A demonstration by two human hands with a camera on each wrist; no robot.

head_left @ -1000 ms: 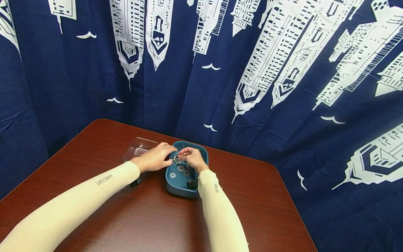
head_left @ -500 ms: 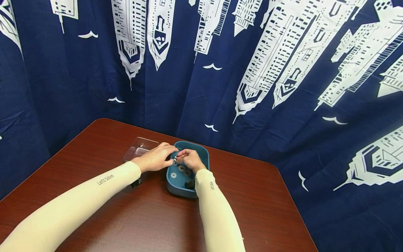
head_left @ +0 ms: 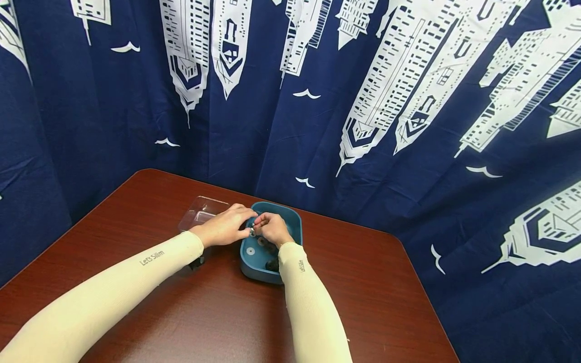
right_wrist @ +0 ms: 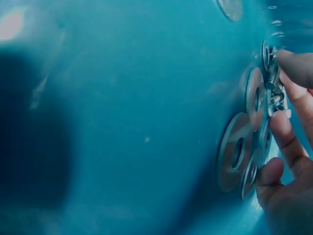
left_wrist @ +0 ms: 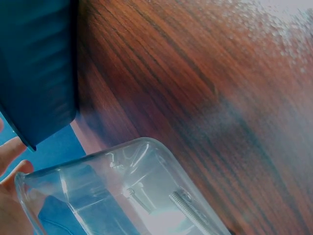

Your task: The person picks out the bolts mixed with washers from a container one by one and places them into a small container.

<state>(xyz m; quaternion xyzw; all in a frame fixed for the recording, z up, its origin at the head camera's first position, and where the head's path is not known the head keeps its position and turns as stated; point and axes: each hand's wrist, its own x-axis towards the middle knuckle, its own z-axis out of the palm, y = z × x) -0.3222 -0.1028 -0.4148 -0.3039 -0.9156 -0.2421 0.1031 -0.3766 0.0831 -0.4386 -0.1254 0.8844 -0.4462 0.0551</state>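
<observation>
A blue bin [head_left: 294, 272] stands on the table, with metal hardware inside. My left hand [head_left: 225, 226] lies over its left rim, fingers and thumb spread and relaxed. My right hand [head_left: 273, 229] reaches down into the bin beside it. In the right wrist view, its thumb and a finger pinch a small threaded bolt [right_wrist: 272, 76] above a cluster of metal pieces. Flat washers [right_wrist: 234, 152] lie along the bin floor near the fingertips. Part of the hardware is hidden behind the right hand.
A clear plastic box [head_left: 200, 206] sits left of the bin, behind the left hand; a threaded rod [left_wrist: 185, 209] shows in it. A dark lump [head_left: 272, 264] lies in the bin's near end. A blue curtain [head_left: 254, 126] hangs behind the table [head_left: 181, 312].
My right hand has shifted slightly left inside the bin, its fingers drawing in on the metal pieces, fewer of which show now. The left hand has stayed nearly still.
</observation>
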